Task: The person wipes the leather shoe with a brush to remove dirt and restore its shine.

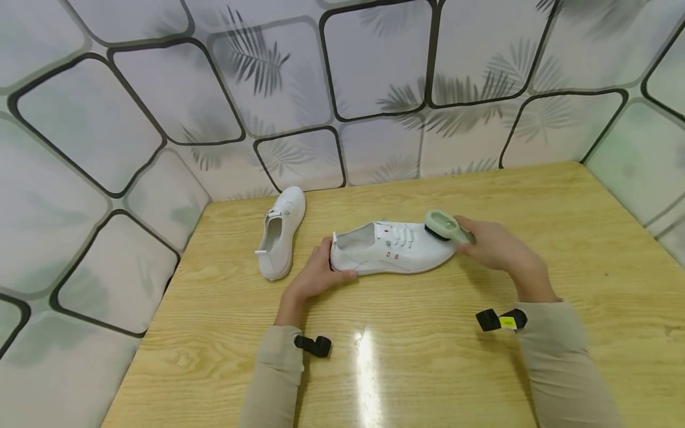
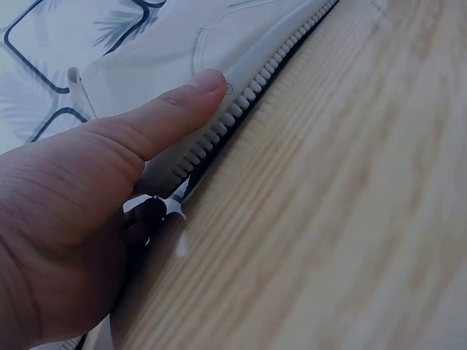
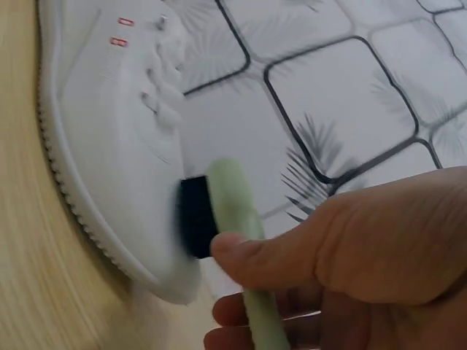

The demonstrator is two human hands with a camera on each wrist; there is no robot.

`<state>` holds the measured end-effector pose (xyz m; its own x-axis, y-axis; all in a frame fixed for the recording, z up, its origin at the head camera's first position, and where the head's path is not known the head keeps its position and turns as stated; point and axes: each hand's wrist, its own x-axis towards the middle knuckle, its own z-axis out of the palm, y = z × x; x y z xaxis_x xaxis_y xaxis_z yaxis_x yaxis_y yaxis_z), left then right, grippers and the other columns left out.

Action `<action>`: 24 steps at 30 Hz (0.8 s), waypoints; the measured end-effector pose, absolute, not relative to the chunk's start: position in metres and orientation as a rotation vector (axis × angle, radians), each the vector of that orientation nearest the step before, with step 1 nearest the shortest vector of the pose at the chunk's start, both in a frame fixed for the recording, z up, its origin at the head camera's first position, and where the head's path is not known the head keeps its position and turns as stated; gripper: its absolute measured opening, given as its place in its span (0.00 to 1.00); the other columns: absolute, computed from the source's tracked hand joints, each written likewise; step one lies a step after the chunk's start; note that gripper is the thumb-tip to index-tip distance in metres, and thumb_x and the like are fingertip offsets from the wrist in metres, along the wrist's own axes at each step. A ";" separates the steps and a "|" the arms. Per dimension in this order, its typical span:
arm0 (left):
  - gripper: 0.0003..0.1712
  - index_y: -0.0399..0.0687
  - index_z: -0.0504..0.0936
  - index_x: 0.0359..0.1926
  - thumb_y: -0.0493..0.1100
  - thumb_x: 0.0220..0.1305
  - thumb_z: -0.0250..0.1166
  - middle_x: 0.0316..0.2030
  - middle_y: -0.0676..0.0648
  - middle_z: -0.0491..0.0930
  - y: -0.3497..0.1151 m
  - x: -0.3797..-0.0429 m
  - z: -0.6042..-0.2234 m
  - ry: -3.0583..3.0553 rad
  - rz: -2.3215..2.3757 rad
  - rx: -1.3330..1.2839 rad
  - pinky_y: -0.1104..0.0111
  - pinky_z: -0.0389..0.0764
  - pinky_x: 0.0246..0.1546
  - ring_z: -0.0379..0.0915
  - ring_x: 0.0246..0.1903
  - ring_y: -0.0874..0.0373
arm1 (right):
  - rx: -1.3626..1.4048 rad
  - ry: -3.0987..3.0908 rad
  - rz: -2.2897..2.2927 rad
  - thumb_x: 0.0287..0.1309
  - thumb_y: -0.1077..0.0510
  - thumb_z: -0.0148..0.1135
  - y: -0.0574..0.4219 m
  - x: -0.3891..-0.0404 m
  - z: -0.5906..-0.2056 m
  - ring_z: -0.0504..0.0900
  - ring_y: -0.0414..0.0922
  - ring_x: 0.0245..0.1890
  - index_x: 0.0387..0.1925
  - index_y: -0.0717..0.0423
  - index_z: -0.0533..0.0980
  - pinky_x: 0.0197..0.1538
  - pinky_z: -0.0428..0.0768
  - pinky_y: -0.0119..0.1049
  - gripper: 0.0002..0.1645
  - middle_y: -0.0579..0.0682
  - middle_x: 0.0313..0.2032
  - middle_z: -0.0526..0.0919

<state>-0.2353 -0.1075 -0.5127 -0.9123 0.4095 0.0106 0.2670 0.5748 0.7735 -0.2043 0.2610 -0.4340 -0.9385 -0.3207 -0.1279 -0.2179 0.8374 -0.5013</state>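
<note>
A white lace-up shoe point(image 1: 412, 252) lies on the table with its toe to the right. At its heel, my left hand point(image 1: 316, 270) grips the shoe, the thumb along the near side above the ridged sole, as the left wrist view shows; the other fingers are mostly hidden behind the heel. My right hand point(image 1: 495, 246) holds a light green brush point(image 1: 443, 224) by its handle. In the right wrist view the dark bristles point(image 3: 195, 217) touch the upper near the toe, and the thumb presses close to the brush head.
A second white shoe point(image 1: 283, 232) stands to the left, toe toward the back wall. The wooden table point(image 1: 417, 356) meets patterned walls point(image 1: 380, 142) at the back and sides. Black wrist cameras point(image 1: 321, 346) sit on both sleeves.
</note>
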 end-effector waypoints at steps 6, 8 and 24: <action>0.48 0.44 0.61 0.67 0.53 0.52 0.78 0.57 0.43 0.73 -0.107 -0.234 -0.512 2.619 1.273 0.567 0.57 0.69 0.60 0.69 0.55 0.52 | -0.491 2.782 -0.783 0.67 0.58 0.60 0.251 -0.203 -0.434 0.73 0.67 0.59 0.72 0.71 0.56 0.59 0.70 0.62 0.40 0.74 0.61 0.71; 0.48 0.44 0.61 0.68 0.52 0.53 0.78 0.57 0.43 0.73 -0.107 -0.235 -0.512 2.612 1.276 0.577 0.57 0.69 0.60 0.69 0.55 0.52 | -0.523 2.778 -0.776 0.64 0.59 0.63 0.257 -0.201 -0.434 0.78 0.61 0.49 0.70 0.72 0.60 0.52 0.75 0.58 0.39 0.70 0.54 0.78; 0.50 0.45 0.60 0.68 0.52 0.52 0.78 0.58 0.44 0.72 -0.107 -0.237 -0.515 2.585 1.285 0.574 0.58 0.70 0.60 0.70 0.55 0.53 | -0.450 2.673 -0.806 0.67 0.56 0.60 0.255 -0.201 -0.430 0.76 0.45 0.24 0.69 0.77 0.56 0.30 0.74 0.40 0.41 0.57 0.32 0.79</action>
